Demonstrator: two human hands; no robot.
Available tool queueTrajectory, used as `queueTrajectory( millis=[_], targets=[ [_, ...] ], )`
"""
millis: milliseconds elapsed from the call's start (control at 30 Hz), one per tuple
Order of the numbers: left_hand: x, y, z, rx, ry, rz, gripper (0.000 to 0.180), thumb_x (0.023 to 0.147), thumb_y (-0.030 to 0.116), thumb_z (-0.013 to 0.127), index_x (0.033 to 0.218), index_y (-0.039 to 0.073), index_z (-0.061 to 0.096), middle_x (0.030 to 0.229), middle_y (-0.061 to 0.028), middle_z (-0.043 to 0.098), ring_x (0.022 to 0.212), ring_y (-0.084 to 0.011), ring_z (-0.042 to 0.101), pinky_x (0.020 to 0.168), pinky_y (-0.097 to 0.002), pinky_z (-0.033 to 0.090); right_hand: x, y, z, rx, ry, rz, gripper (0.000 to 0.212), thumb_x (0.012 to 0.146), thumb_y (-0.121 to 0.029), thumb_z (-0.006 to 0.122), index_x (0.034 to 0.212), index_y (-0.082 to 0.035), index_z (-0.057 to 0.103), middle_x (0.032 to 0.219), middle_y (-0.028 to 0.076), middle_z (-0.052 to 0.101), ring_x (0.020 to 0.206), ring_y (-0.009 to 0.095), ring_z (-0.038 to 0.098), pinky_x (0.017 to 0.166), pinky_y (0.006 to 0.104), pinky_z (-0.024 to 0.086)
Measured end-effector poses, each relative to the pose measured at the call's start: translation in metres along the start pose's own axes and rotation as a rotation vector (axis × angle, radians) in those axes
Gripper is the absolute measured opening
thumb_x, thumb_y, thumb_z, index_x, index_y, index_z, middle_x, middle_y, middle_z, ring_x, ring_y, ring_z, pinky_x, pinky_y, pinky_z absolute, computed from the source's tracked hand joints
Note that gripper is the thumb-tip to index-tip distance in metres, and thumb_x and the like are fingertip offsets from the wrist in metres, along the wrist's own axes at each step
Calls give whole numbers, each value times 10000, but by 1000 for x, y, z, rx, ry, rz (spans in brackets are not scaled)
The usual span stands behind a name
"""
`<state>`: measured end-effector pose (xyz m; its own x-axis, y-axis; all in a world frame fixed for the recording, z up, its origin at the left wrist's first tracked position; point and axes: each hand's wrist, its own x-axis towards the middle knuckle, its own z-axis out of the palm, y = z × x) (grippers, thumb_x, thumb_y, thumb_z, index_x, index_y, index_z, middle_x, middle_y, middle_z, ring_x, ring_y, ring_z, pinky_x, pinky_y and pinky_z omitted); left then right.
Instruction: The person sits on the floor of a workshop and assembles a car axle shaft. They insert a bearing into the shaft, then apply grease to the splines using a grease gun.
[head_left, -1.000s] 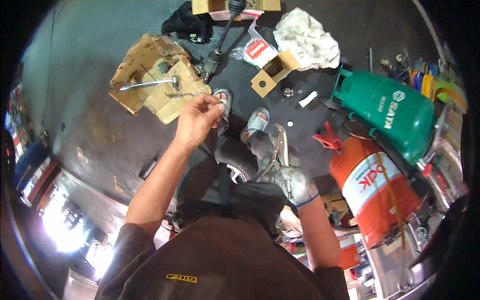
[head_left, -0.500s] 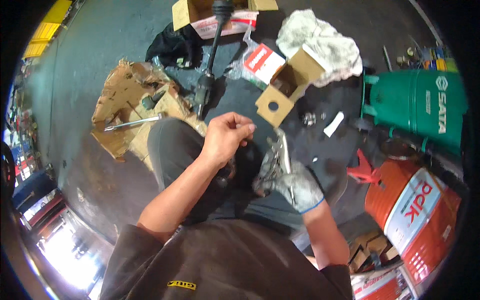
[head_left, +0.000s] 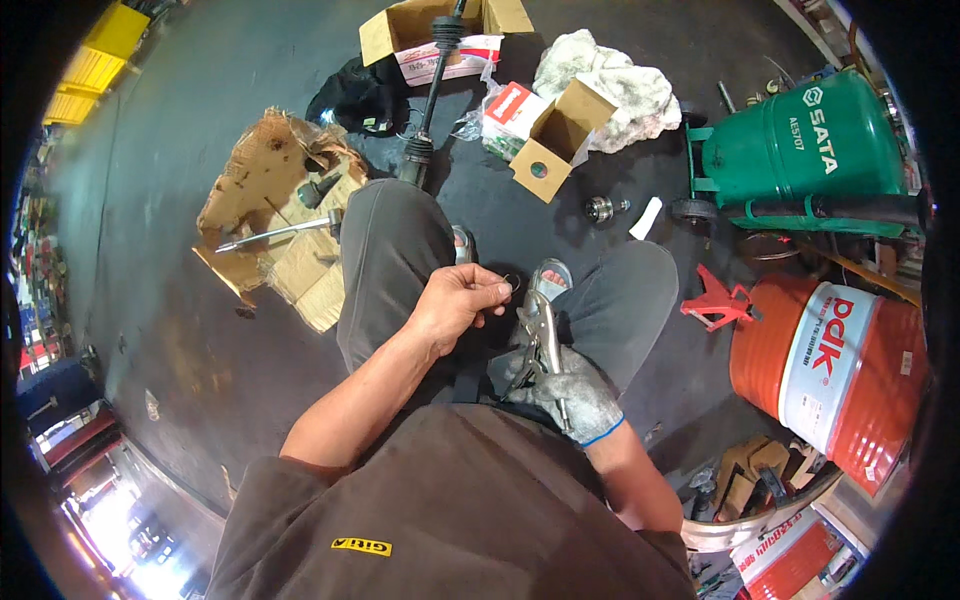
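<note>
Between its thumb and fingertips, my bare left hand (head_left: 455,308) pinches a small thin wire ring (head_left: 516,281), held above the gap between my knees. My right hand (head_left: 585,400), in a grey-white knit glove, grips a pair of metal locking pliers (head_left: 546,338). Their jaws point away from me, a little to the right of the ring and apart from it. Farther off lies a drive shaft (head_left: 431,105) with black ribbed boots, its near end hidden behind my left knee. A short metal joint with a stub (head_left: 602,208) rests on the floor beyond my right knee.
Torn cardboard (head_left: 240,190) with a long-handled wrench (head_left: 270,235) lies left. Ahead are an opened box (head_left: 548,178), white rags (head_left: 625,95), a black cloth (head_left: 352,98) and a larger carton (head_left: 470,60). To the right stand a green wheeled tank (head_left: 790,150), a red stand (head_left: 715,298) and an orange drum (head_left: 880,360).
My view has shifted, and both knees and feet now show more plainly. The ring at my left fingertips has come into clear sight. The pliers stay in my right hand, close to the left.
</note>
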<state>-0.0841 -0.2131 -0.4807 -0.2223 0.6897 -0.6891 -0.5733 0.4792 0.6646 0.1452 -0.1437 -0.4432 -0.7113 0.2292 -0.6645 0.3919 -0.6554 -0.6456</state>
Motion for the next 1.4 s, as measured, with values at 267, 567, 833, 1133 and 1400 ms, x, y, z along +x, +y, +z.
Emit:
queueTrajectory(
  millis=[267,567,833,1133,1400],
  targets=[
    [-6,-21,-8,-114,-29,27,103,968,112,801,985,34,737,840,-17,726,706,-83,633,576,-239,455,-8,-9,9,141,70,58,769,820,34,630,1570,11,460,1223,71,667,1082,178,668,924,328,597],
    [-8,-19,-12,111,-46,89,123,944,125,818,975,13,777,832,-19,723,713,-81,608,604,-262,470,-3,-11,18,99,156,121,585,776,66,719,1351,7,631,1145,37,691,1023,171,675,921,324,556],
    [-11,-12,-15,361,-7,273,125,891,111,824,907,-1,771,759,-76,739,685,-131,669,663,-329,538,11,-8,20,-310,138,37,669,777,6,749,1427,10,596,1148,30,701,1044,137,662,936,313,548],
    [-21,4,-14,569,45,386,130,854,113,812,847,-3,754,703,-124,729,639,-228,713,657,-369,552,14,-21,27,-612,120,61,513,806,-45,646,1316,10,629,1060,44,695,974,163,656,900,335,541],
    [-15,-3,-18,621,54,347,159,850,134,829,872,-7,757,736,-125,739,666,-209,713,655,-373,549,22,-15,26,-637,118,48,384,811,-76,638,1183,14,658,1003,43,672,917,159,637,862,322,538]
  ],
)
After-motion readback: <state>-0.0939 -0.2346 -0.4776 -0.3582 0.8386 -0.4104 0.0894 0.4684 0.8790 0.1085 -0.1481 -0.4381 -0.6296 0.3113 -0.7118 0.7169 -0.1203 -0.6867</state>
